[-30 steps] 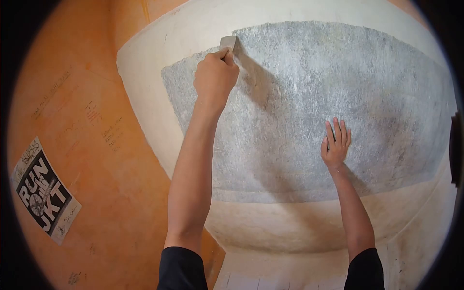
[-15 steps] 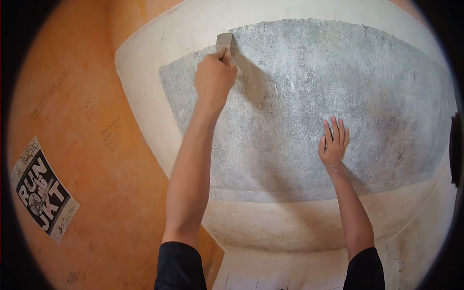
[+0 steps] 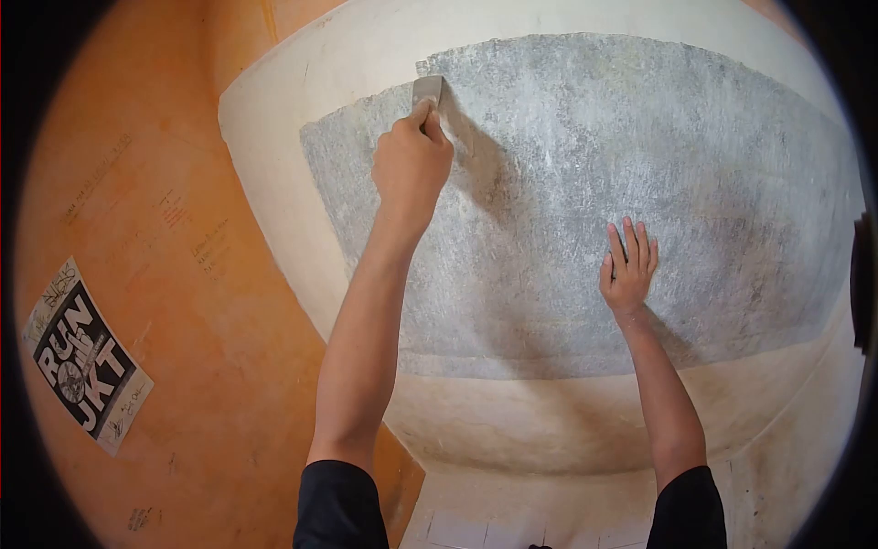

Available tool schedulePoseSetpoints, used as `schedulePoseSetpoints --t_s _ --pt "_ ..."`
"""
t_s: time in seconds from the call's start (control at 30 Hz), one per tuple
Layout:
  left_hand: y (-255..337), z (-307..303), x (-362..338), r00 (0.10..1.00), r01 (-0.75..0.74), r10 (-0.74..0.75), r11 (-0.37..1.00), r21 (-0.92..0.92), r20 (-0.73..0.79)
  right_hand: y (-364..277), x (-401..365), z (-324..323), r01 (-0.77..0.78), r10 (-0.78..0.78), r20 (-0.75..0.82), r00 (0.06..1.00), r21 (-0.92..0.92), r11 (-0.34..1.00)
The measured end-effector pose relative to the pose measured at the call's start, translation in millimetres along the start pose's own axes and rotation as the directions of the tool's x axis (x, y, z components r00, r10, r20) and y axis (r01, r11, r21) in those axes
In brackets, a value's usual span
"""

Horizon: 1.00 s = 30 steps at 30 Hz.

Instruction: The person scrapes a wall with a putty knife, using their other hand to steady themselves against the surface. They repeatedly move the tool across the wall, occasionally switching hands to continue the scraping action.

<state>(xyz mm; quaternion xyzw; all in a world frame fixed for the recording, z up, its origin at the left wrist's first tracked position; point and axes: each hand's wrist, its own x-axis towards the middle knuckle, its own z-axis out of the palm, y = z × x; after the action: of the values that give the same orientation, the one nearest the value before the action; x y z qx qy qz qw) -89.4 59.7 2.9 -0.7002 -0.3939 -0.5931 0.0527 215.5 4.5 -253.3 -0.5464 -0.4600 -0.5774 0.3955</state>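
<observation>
My left hand [image 3: 412, 169] is closed round a small scraper [image 3: 427, 89] with a flat, wide metal blade pointing up. The blade lies against the wall at the upper left edge of a large rough grey patch [image 3: 567, 174], where it meets the white paint [image 3: 347, 69]. Just above the blade is a narrow strip of exposed grey. The handle is mostly hidden in my fingers. My right hand [image 3: 627, 274] rests flat on the grey patch, lower and to the right, fingers spread and holding nothing.
An orange wall [image 3: 174, 293] with faint handwriting stands to the left. It carries a black and white sticker [image 3: 87, 357]. Below the patch is a stained pale ledge [image 3: 512, 439], with whitish tiles [image 3: 476, 526] under it. A dark object [image 3: 861, 284] sits at the right edge.
My left hand has moved the scraper slightly down, and a strip of grey now shows above the blade. My right hand stays in place on the patch.
</observation>
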Motion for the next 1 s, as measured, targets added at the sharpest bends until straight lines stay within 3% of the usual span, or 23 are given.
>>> schedulePoseSetpoints --t_s 0.1,0.2,0.3,0.37,0.4,0.53,0.63,0.7,0.83,0.9,1.0 --pt "5 -1 11 0.999 0.049 -0.047 0.998 -0.050 0.026 1 -1 0 -0.002 0.002 0.019 1.000 0.000 1.000" --pt "-1 2 6 0.998 -0.031 0.027 0.998 -0.061 -0.059 1 0 0 -0.004 0.004 0.010 1.000 -0.001 1.000" --pt "7 -2 -5 1.000 -0.024 0.024 1.000 -0.008 0.005 1 0 -1 -0.002 0.002 0.020 1.000 0.001 1.000" --pt "11 -5 4 0.992 0.107 -0.100 0.990 -0.088 0.079 2 0 -1 -0.002 0.002 0.014 1.000 0.000 1.000" --pt "8 -3 10 1.000 0.024 -0.022 0.994 -0.104 0.015 1 -1 -1 0.000 0.000 0.014 1.000 0.005 1.000" --pt "0 7 4 0.999 -0.009 0.007 1.000 -0.025 -0.053 1 0 -1 -0.001 0.001 0.011 1.000 0.001 1.000" --pt "1 5 2 0.998 -0.050 0.050 0.999 0.008 -0.038 1 -1 -1 -0.018 0.017 0.011 1.000 0.008 1.000" --pt "3 0 13 1.000 0.011 -0.010 0.999 -0.052 0.014 2 0 -2 -0.004 0.004 0.010 1.000 0.018 1.000" --pt "10 -3 9 0.999 -0.012 0.012 1.000 0.005 -0.033 1 0 -2 -0.016 0.016 0.010 1.000 0.011 1.000" --pt "17 -9 0 0.998 0.014 -0.019 0.997 0.082 0.062 1 -1 -2 -0.011 0.011 0.016 1.000 0.004 1.000" --pt "12 -2 -10 0.999 -0.007 0.006 1.000 0.017 0.042 1 0 -1 -0.012 0.012 0.002 1.000 0.012 1.000"
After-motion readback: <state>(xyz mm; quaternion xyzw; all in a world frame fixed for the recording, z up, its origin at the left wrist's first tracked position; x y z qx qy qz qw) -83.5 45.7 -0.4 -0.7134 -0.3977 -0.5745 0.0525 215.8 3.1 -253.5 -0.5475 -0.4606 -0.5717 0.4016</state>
